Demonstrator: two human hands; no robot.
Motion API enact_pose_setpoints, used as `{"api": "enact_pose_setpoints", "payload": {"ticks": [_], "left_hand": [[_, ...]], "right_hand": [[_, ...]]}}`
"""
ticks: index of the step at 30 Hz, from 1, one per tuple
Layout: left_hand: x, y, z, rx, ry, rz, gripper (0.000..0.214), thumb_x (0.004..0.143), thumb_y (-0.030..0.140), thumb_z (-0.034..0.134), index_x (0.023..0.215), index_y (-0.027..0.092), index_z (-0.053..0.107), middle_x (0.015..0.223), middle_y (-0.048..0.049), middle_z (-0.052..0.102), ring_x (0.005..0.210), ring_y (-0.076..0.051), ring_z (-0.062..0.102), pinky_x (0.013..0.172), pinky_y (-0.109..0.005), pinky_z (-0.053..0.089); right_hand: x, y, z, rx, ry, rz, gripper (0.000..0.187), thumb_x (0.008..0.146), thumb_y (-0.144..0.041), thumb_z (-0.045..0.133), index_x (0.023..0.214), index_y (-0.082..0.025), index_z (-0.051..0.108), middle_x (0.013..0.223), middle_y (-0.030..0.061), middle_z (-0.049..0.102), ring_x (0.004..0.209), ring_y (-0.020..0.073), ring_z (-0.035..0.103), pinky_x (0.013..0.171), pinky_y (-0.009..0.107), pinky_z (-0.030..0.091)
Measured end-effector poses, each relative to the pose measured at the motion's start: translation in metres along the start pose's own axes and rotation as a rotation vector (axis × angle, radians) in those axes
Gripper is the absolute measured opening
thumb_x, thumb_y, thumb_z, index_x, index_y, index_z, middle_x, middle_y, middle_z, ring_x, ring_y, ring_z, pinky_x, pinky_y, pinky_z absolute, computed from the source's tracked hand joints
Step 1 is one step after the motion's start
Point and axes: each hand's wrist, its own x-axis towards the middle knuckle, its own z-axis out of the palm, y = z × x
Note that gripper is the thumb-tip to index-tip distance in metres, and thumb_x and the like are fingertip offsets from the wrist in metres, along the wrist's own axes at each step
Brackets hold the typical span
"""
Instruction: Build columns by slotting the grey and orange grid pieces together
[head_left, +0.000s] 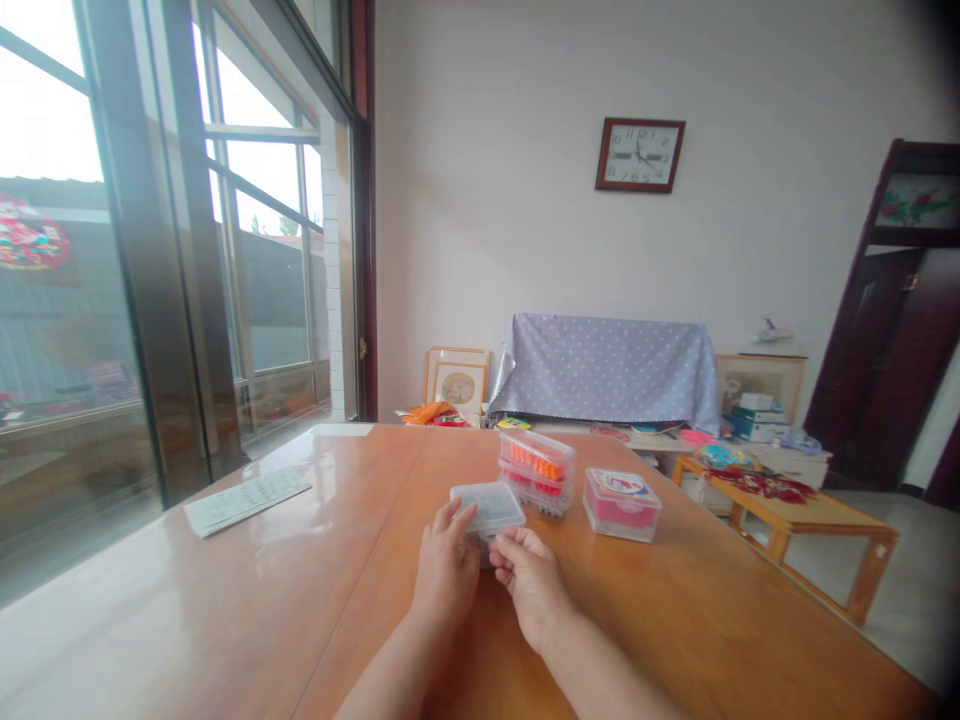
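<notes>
A small clear plastic box with a translucent lid [489, 505] sits on the wooden table in front of me. My left hand [448, 550] grips its left side, with fingertips resting on the lid's near left corner. Thumb and fingers of my right hand [529, 572] are closed at the box's near right edge, just under the lid's rim. My hands hide most of the box's front, and I cannot make out what is inside. Right behind it stands a stack of clear boxes [536, 472] holding orange and red pieces.
Farther right is a clear box with pink contents [622, 508] and a printed label on top. A folded printed sheet [247, 500] lies on the left of the glossy table [352, 600]. Beyond the right table edge stands a low wooden bench [795, 508]. Windows line the left side.
</notes>
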Motion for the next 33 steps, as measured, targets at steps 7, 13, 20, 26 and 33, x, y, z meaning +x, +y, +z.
{"api": "enact_pose_setpoints", "payload": {"ticks": [7,13,20,26,33], "left_hand": [[-0.001,0.004,-0.004,0.013,-0.017,0.013,0.055,0.081,0.009,0.051,0.131,0.027,0.066,0.147,-0.0093,0.052,0.128,-0.029,0.053,0.108,-0.048,0.044],[0.001,0.006,-0.004,-0.062,0.056,-0.002,0.059,0.084,0.016,0.055,0.143,0.023,0.053,0.148,-0.0126,0.048,0.137,-0.029,0.046,0.114,-0.050,0.039],[0.012,0.010,-0.012,-0.375,0.031,-0.277,0.072,0.082,0.031,0.065,0.149,0.019,0.041,0.156,-0.0167,0.038,0.146,-0.032,0.036,0.118,-0.050,0.033],[0.013,0.031,-0.029,-0.764,-0.088,-0.491,0.089,0.079,0.036,0.075,0.155,0.022,0.033,0.159,-0.0153,0.038,0.152,-0.032,0.028,0.121,-0.044,0.030],[0.016,0.024,-0.029,-0.784,-0.087,-0.497,0.081,0.071,0.042,0.084,0.141,0.019,0.053,0.143,-0.0170,0.057,0.142,-0.034,0.043,0.115,-0.045,0.037]], "right_hand": [[-0.001,-0.001,0.002,0.062,-0.022,0.002,0.025,0.073,-0.031,0.078,0.090,-0.021,0.063,0.078,0.0005,0.071,0.071,0.0132,0.064,0.067,0.023,0.049],[0.000,-0.008,0.000,0.099,-0.020,0.053,0.032,0.073,-0.039,0.082,0.089,-0.020,0.063,0.079,0.0022,0.072,0.068,0.0121,0.065,0.061,0.021,0.048],[0.000,-0.022,-0.003,0.107,-0.044,0.041,0.031,0.072,-0.039,0.082,0.088,-0.019,0.065,0.077,0.0023,0.072,0.065,0.0113,0.064,0.057,0.019,0.044],[0.003,-0.029,-0.008,0.065,-0.078,0.005,0.032,0.073,-0.042,0.080,0.088,-0.018,0.065,0.088,0.0059,0.075,0.069,0.0130,0.066,0.054,0.020,0.040],[0.007,-0.035,-0.016,0.073,-0.122,-0.043,0.028,0.078,-0.041,0.076,0.087,-0.018,0.063,0.083,0.0059,0.075,0.061,0.0118,0.064,0.052,0.020,0.039]]}}
